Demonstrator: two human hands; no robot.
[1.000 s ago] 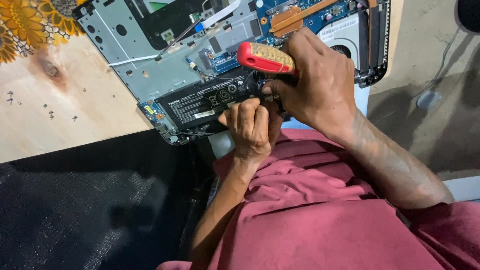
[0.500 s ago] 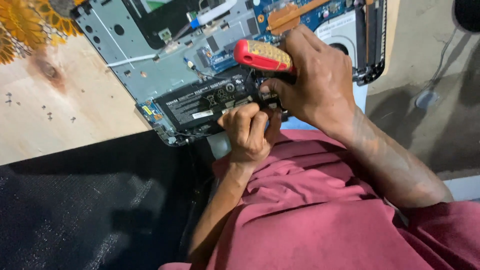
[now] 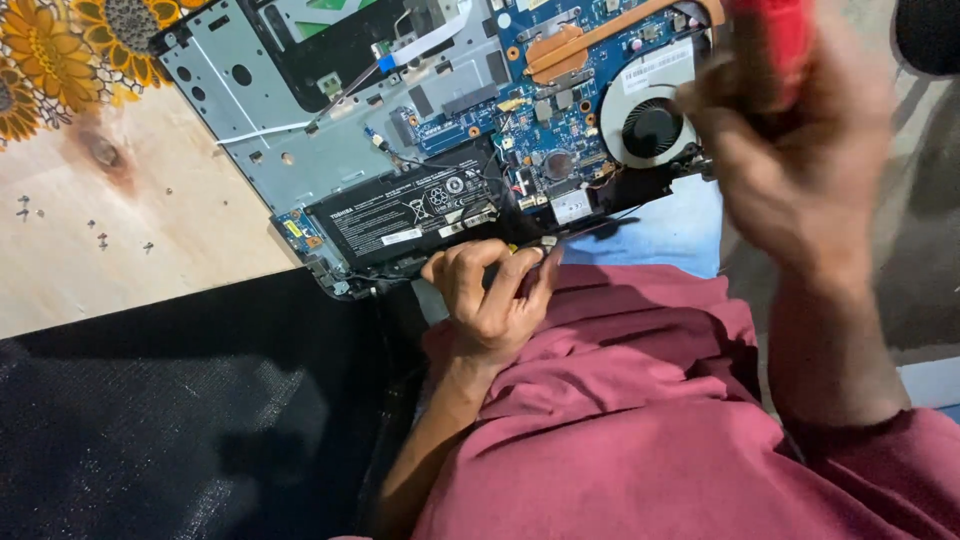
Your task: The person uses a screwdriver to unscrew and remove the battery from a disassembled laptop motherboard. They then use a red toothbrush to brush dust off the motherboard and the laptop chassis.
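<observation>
An opened laptop (image 3: 330, 150) lies bottom up on a wooden table, showing its blue circuit board (image 3: 560, 90), round fan (image 3: 652, 125) and long black battery (image 3: 410, 215). My left hand (image 3: 490, 295) rests against the laptop's near edge just below the battery, fingers curled on the rim. My right hand (image 3: 800, 170) is lifted off to the right, blurred, closed around a red-handled screwdriver (image 3: 775, 50). The screwdriver's tip is hidden behind the hand.
Several small loose screws (image 3: 95, 232) lie on the wooden table (image 3: 150, 260) at left. A sunflower-patterned cloth (image 3: 60, 60) covers the far left corner. A black mesh surface (image 3: 170, 420) fills the lower left, and my red clothing (image 3: 650, 420) fills the lower right.
My right hand has lifted the screwdriver away from the laptop's near edge, up and to the right. My left hand stays at the edge below the battery.
</observation>
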